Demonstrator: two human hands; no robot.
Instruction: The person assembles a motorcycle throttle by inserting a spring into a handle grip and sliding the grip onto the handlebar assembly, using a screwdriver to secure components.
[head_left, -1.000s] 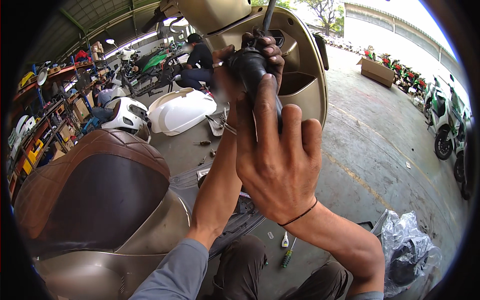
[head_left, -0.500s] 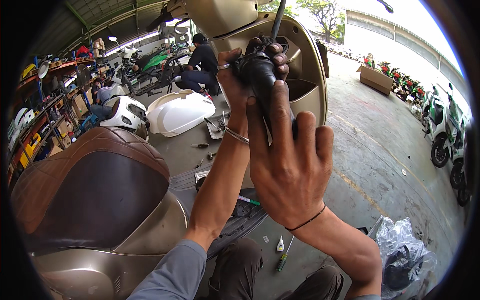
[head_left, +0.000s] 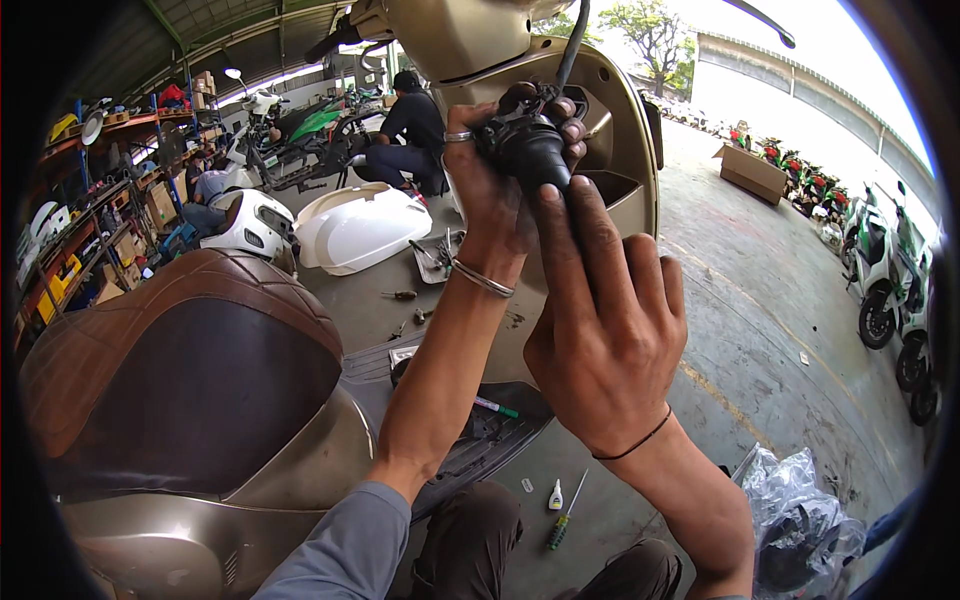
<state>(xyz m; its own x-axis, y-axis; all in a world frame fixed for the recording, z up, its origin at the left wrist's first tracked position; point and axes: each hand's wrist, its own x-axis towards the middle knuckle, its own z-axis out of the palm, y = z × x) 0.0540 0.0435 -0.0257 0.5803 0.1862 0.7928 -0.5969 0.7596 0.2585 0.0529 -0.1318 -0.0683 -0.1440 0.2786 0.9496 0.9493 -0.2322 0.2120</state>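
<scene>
My left hand is closed around a black cylindrical part with a ribbed collar, in front of the gold scooter's front panel. A dark cable runs up from the part's top. My right hand has its index and middle fingers stretched along the part's lower end, tips touching it. The other two fingers are slightly bent, and the thumb is hidden. The part's far underside cannot be seen behind my hands.
The brown scooter seat is at left, above the black footboard with a marker. On the floor lie a green-handled screwdriver, a small white bottle and a clear plastic bag. A white body panel and a crouching person are behind.
My right index and middle fingers, earlier spread along the black part, now lie close together at its lower end. The hand has shifted slightly down and right. My left hand keeps its hold.
</scene>
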